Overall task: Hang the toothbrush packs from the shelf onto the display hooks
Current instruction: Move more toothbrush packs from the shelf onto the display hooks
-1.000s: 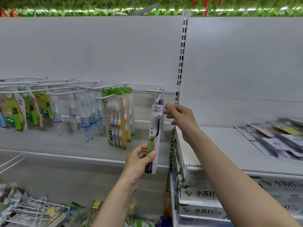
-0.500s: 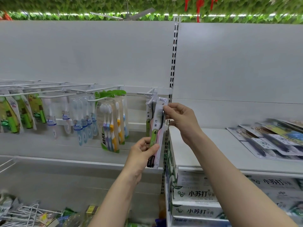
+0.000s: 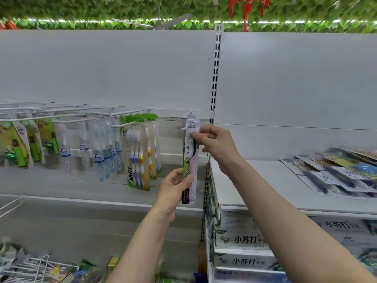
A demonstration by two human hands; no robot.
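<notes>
Head view shows me partway through hanging one toothbrush pack [image 3: 190,160] on the rightmost display hook [image 3: 184,127], just left of the slotted upright. To do this well I should keep the pack upright, line the hole in its white header with the hook's tip, and slide it straight back along the wire — I judge that tilting it would catch the card on the tip. Whether the hole is already over the wire I cannot tell; the header sits right at the hook end.

My right hand [image 3: 217,147] pinches the pack near its top, thumb and fingers closed on the edge beside the bristles. My left hand [image 3: 174,187] grips the lower part, fingers curled round the handle end. So the pack stands vertical between my two hands — right above, left below.

More toothbrush packs [image 3: 334,173] lie flat on the shelf [image 3: 255,180] to my right, well apart from both hands.
</notes>
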